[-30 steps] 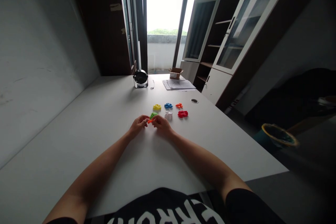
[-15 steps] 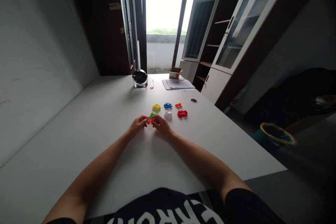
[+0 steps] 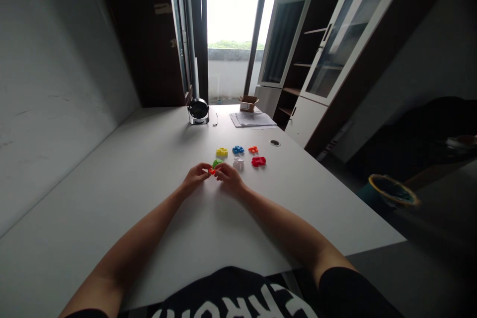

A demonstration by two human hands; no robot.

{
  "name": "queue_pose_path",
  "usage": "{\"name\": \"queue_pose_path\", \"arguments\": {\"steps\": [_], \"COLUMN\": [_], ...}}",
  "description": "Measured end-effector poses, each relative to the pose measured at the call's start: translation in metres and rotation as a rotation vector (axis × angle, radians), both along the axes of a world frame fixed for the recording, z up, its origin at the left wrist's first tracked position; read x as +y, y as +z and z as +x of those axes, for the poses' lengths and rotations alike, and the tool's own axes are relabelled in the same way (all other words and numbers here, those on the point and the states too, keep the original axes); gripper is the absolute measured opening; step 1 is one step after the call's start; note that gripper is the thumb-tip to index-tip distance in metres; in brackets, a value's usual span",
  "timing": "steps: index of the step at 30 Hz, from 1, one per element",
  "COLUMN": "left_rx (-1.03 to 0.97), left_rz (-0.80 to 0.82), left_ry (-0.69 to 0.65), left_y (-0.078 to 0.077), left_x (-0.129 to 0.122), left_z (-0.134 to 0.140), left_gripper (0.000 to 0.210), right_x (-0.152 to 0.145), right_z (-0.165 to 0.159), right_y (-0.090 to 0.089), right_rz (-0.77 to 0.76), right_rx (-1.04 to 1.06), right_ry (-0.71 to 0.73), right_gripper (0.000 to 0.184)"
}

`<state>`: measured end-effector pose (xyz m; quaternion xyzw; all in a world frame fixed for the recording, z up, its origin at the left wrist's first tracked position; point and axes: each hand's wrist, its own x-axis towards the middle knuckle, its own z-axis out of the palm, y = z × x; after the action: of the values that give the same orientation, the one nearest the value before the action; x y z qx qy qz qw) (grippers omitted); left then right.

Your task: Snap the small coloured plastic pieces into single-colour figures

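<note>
Between my two hands is a small orange-red toy piece (image 3: 212,171), too small to make out fully. My left hand (image 3: 196,177) pinches it from the left, fingers closed. From the other side my right hand (image 3: 229,177) grips it with thumb and fingertips. Just behind the fingers a green toy car (image 3: 216,163) is partly hidden. A white toy car (image 3: 238,162) and a red toy car (image 3: 258,161) lie to its right. Farther back sit a yellow toy car (image 3: 222,151), a blue toy car (image 3: 238,149) and a smaller orange toy piece (image 3: 253,149).
The white table (image 3: 156,149) stretches toward the window. At its far end stand a round black-and-silver device (image 3: 198,111), papers (image 3: 253,119) and an open cardboard box (image 3: 248,103). A cable hole (image 3: 275,143) is at the right edge. A bin (image 3: 393,191) stands on the floor.
Both hands stay nearly in place around the orange-red piece, which has shifted and turned slightly between the fingers. The toy cars on the table have not moved.
</note>
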<state>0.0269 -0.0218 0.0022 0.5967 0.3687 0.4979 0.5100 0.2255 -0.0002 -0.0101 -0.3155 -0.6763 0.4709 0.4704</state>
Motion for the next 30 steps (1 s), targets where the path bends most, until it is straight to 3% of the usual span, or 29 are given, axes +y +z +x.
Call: {"name": "queue_pose_path", "arguments": {"steps": [11,21,30], "left_rx": [0.052,0.071,0.048], "left_rz": [0.000,0.016,-0.004], "left_ry": [0.013,0.035,0.041], "left_y": [0.000,0.002,-0.001], "left_x": [-0.002,0.000,0.004], "left_z": [0.000,0.001,0.001], "left_gripper": [0.042,0.037,0.036], "right_x": [0.004,0.005,-0.004], "right_z": [0.003,0.003,0.001], "right_y": [-0.002,-0.006,0.004], "right_rz": [0.009,0.108,0.170], "right_rx": [-0.041,-0.117,-0.143], "right_ry": [0.043,-0.122,-0.101], "right_gripper": [0.036,0.023,0.023]}}
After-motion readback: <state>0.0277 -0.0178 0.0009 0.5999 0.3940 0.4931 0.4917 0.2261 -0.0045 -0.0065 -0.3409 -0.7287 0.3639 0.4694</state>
